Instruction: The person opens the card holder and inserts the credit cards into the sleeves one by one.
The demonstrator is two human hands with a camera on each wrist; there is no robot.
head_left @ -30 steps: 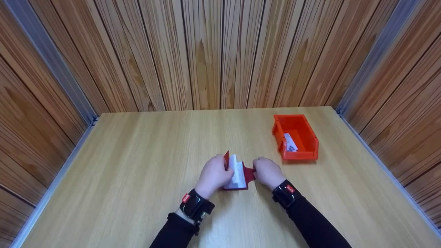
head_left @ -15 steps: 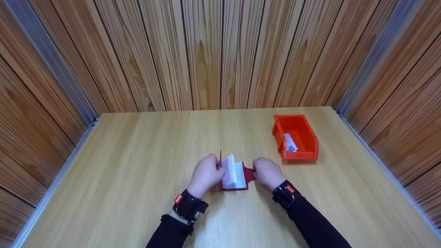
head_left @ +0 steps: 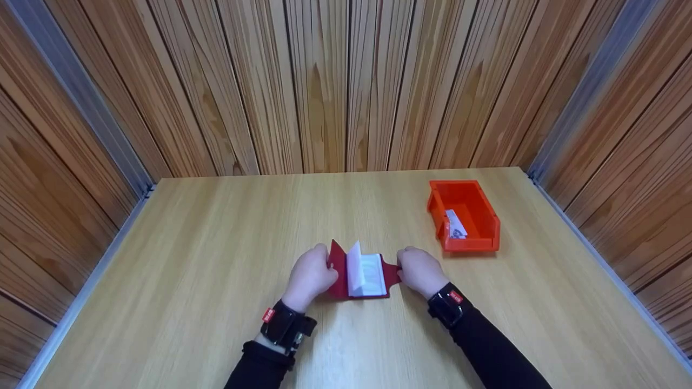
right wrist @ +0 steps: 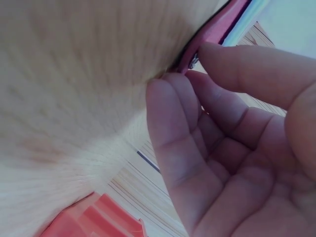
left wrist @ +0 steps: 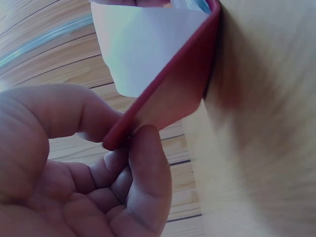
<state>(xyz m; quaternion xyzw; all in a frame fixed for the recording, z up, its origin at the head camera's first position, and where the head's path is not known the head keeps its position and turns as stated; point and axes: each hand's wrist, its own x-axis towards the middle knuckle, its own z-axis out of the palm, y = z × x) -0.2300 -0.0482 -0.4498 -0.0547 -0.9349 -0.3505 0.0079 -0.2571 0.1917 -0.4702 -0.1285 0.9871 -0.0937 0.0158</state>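
- The notebook (head_left: 373, 275) lies on the desk (head_left: 243, 243), left of the bin (head_left: 471, 245) and nearer to us.
- The step in hand seems its opening: our left fingers (left wrist: 149, 177) are clamped on the cover (head_left: 339, 281), our right fingers (right wrist: 169, 128), closer to the bin, on the flap (head_left: 389, 272).
- Next, we judge, calls for lowering the cover away from the bin.

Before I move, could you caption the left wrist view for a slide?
Left hand pinching the edge of a red cover in its fingers, white page standing beyond.

head: bright, even | soft shadows on tabletop (head_left: 216, 243) | wrist views: hazy, soft-focus
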